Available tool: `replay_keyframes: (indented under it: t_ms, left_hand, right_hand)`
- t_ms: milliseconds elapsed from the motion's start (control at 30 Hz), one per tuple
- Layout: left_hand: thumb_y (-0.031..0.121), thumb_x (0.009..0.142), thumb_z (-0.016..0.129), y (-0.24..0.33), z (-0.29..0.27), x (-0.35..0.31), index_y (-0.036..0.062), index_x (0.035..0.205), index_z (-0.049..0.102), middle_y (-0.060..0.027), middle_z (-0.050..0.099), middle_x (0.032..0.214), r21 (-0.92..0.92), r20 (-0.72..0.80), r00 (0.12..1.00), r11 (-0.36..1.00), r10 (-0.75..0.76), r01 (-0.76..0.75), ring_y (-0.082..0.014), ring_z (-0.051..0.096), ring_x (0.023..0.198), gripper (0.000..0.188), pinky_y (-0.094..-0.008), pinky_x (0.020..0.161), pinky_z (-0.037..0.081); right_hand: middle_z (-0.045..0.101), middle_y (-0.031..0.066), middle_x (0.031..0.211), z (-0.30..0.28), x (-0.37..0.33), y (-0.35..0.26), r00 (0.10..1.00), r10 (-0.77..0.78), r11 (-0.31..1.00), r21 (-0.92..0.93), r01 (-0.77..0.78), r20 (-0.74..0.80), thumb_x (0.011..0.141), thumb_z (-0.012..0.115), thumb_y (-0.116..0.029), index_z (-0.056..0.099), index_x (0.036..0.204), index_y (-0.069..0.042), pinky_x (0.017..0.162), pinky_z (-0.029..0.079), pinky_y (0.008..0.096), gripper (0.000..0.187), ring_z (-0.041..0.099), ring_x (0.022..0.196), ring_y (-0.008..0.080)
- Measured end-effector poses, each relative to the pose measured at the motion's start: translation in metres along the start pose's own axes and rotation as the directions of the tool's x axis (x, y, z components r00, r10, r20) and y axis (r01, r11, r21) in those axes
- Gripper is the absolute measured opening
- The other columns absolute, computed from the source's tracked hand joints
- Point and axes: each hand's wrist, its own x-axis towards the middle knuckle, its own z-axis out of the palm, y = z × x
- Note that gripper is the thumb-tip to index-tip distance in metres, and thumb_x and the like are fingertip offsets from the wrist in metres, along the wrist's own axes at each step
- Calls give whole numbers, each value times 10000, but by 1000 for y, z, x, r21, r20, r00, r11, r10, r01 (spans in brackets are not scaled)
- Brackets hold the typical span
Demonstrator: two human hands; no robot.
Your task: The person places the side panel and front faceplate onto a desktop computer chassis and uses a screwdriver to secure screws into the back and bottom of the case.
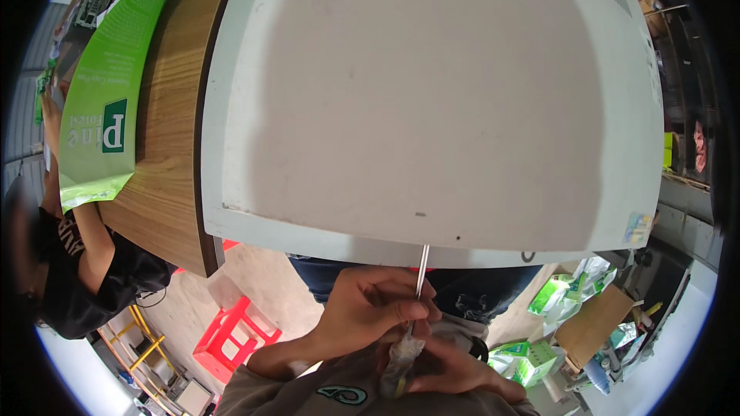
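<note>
A screwdriver (pixel 422 270) with a thin metal shaft points away from me, its far end at the near edge of a large off-white metal panel (pixel 432 108). Clear, crumpled plastic covers its handle (pixel 402 358). My left hand (pixel 378 304) is closed in a pinch around the shaft, just below the panel edge. Lower down and to the right, my right hand (pixel 447 370) is closed at the wrapped handle, its fingers partly hidden behind it. Whether the tip touches the panel I cannot tell.
At left, a wooden table (pixel 173 108) carries a green paper wrapper (pixel 116 85), with a co-worker's arm (pixel 92 239) beside it. A red plastic stool (pixel 235 335) stands on the floor. Green packages (pixel 532 362) and a cardboard piece (pixel 593 327) lie at lower right.
</note>
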Motion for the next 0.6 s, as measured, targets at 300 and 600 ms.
replay_keyframes:
  t_ms: [300, 600]
  left_hand:
    - [71, 929, 639, 3, 3, 6, -76, 1024, 615, -179, 707, 877, -101, -15, 990, 985, -139, 136, -219, 702, 772, 177, -288, 635, 567]
    - [85, 934, 651, 12, -7, 6, -50, 1028, 640, -110, 708, 864, 25, -66, 989, 991, -130, 132, -173, 699, 759, 165, -263, 639, 555]
  right_hand:
    - [616, 147, 1194, 0, 14, 11, 995, 80, 880, 473, -46, -53, 852, 745, -134, 275, 1459, -30, 1031, 403, 385, 775, 582, 1143, 248]
    - [552, 154, 1295, -5, 13, 13, 993, 21, 992, -124, -36, -119, 849, 759, -163, 377, 1415, 2, 1100, 342, 384, 702, 498, 1255, 257]
